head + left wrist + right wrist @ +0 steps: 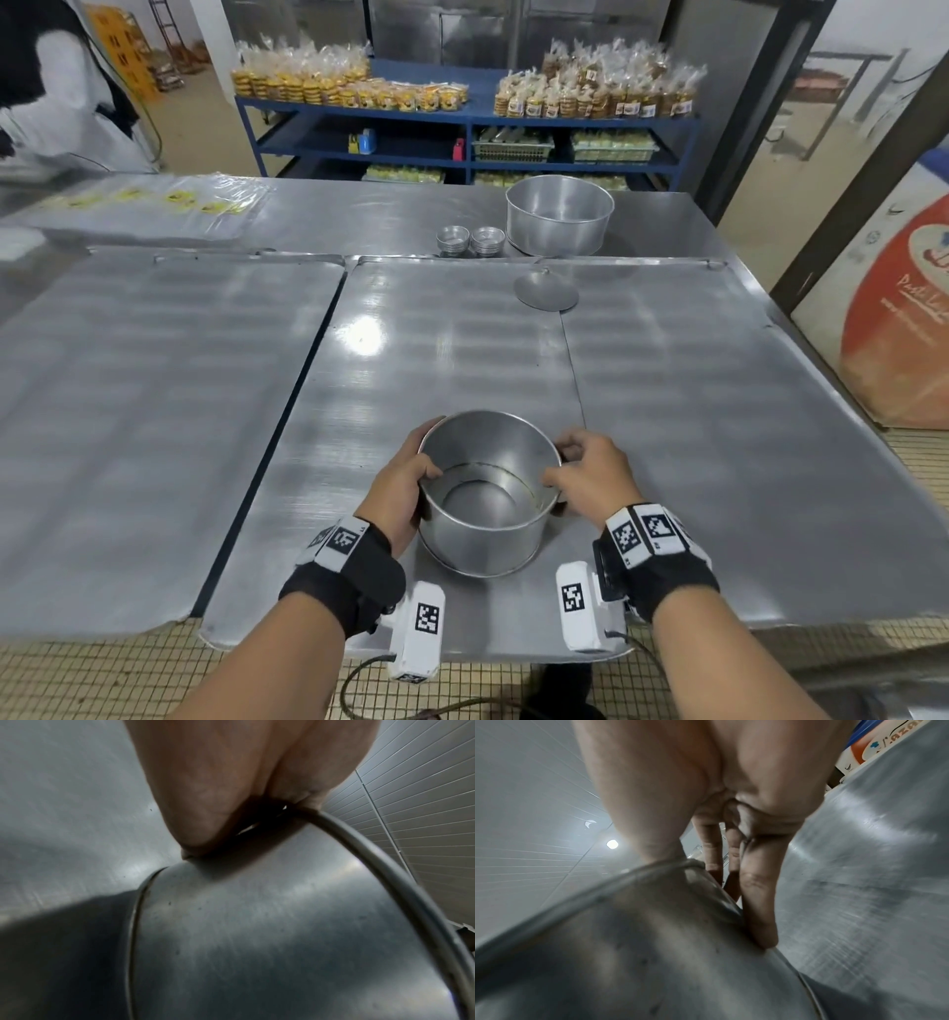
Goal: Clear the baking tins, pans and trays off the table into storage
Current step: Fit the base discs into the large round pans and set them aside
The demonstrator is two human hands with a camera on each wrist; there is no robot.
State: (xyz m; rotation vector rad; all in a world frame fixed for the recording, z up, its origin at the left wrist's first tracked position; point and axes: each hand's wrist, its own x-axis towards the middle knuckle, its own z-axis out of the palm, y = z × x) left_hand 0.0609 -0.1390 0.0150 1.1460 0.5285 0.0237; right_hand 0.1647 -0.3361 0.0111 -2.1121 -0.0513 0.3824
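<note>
A round, deep metal baking tin point(485, 519) stands near the front edge of the steel table point(436, 360). My left hand point(405, 480) grips its left rim, thumb hooked over the edge. My right hand point(585, 478) grips the right rim the same way. The left wrist view shows the tin wall point(257, 933) filling the frame under my left hand point(231, 801). In the right wrist view my right hand point(718, 841) lies against the tin point(628, 943), fingers point(757, 912) down its outer wall. A larger round tin point(560, 221), two small stacks of tart moulds point(470, 240) and a flat metal disc point(547, 290) sit further back.
Large flat metal sheets point(154, 385) cover the table. Clear plastic bags point(154, 205) lie at the far left. A blue shelf rack point(462, 128) with bagged baked goods stands behind. A person in white point(67, 87) is at the far left. Printed sacks point(893, 308) lean on the right.
</note>
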